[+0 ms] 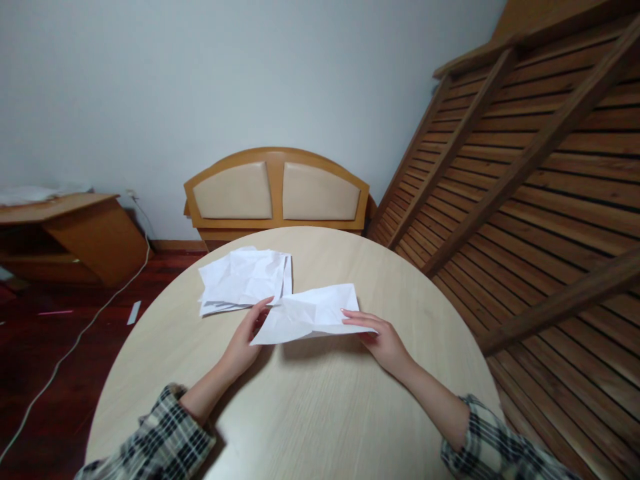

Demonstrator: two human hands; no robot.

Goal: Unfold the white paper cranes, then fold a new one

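Observation:
A creased white sheet of paper (313, 313) is held just above the round pale wooden table (310, 413). My left hand (245, 343) pinches its left edge, thumb on top and fingers underneath. My right hand (383, 340) grips its right edge the same way. Behind the held sheet, a small pile of crumpled white papers (245, 280) lies on the table, close to my left fingertips but apart from them. Both sleeves are plaid.
A wooden headboard with beige padded panels (277, 193) leans against the wall beyond the table. A slatted wooden bed frame (540, 200) stands tilted at the right. A low wooden cabinet (70, 233) and a white cable (75, 340) are on the dark floor at the left.

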